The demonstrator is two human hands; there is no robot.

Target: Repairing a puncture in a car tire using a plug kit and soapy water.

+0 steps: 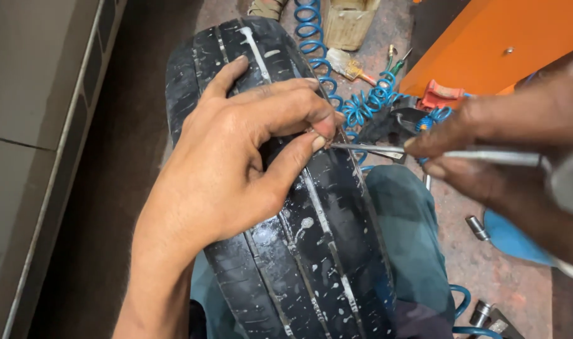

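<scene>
Metal probe (368,149) crosswise, tip leftward

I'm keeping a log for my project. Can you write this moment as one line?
left hand: pinching at tyre tread | right hand: holds thin metal tool, tip at pinch | blue coiled hose behind

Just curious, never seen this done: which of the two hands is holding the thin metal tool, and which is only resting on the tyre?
The right hand grips the thin metal tool, its tip pointing at the tyre. The left hand lies on the tread, thumb and fingertip pinched together.

left hand (236,150) pinches thumb to fingertips; right hand (506,150) pinches too, blurred.
</scene>
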